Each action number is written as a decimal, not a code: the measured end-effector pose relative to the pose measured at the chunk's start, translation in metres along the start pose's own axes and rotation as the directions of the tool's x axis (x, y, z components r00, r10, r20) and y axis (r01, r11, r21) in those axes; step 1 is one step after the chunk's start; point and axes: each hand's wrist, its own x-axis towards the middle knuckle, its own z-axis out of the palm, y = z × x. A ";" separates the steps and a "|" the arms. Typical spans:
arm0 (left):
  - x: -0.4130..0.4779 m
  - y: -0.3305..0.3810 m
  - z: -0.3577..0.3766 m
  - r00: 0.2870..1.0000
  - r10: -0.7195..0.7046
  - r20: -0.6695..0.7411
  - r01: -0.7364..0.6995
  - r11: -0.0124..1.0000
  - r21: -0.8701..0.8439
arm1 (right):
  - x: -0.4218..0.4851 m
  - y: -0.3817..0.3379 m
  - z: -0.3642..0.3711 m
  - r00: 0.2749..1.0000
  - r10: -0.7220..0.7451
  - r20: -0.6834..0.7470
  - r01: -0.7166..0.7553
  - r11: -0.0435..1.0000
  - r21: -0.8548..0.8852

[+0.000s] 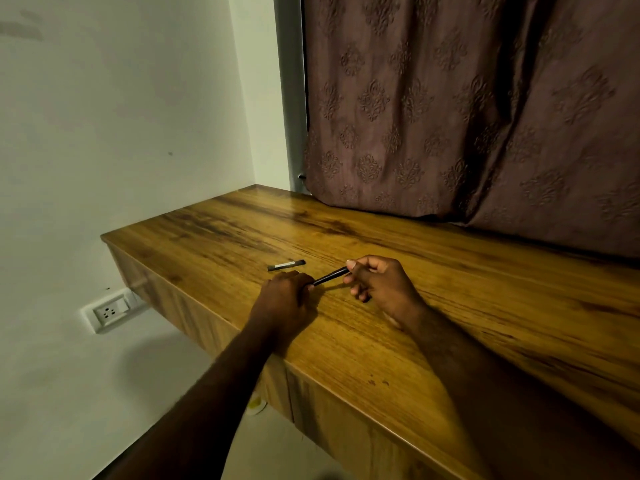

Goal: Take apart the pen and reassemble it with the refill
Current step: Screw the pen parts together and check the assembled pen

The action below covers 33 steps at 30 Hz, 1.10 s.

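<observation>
A thin dark pen barrel [330, 276] slants between my two hands just above the wooden desk [433, 306]. My left hand [285, 299] has its fingers curled round the barrel's lower left end. My right hand [375, 280] pinches the upper right end between thumb and fingers. A second dark pen piece [286, 265], short with a pale band, lies flat on the desk just beyond my left hand. What the hands hide of the barrel's ends cannot be told.
The desk's left end and front edge run close to my left forearm. A brown patterned curtain [467, 109] hangs along the desk's far side. A wall socket [110, 312] sits low on the white wall at left.
</observation>
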 end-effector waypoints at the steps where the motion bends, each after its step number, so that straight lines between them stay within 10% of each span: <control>1: 0.000 -0.001 0.000 1.000 0.023 -0.013 -0.023 1.000 -0.001 | 0.000 -0.001 0.001 1.000 0.006 -0.007 -0.005 1.000 0.005; 13: -0.007 0.011 -0.010 0.989 -0.134 -0.070 0.113 0.962 -0.247 | -0.012 -0.013 0.034 0.999 0.015 0.035 -0.018 0.997 0.081; 18: -0.008 0.029 -0.014 0.878 -0.470 0.088 0.366 0.541 -0.757 | -0.007 -0.023 0.030 1.000 -0.010 0.009 0.008 0.976 0.218; 23: -0.007 0.061 -0.012 0.855 -0.431 0.288 0.415 0.235 -0.879 | -0.007 -0.042 0.034 0.999 -0.047 0.022 0.032 0.888 0.459; 33: -0.008 0.049 -0.001 0.812 -0.554 0.184 0.393 0.286 -0.874 | 0.019 -0.060 0.051 0.984 0.120 -0.129 0.009 0.695 0.719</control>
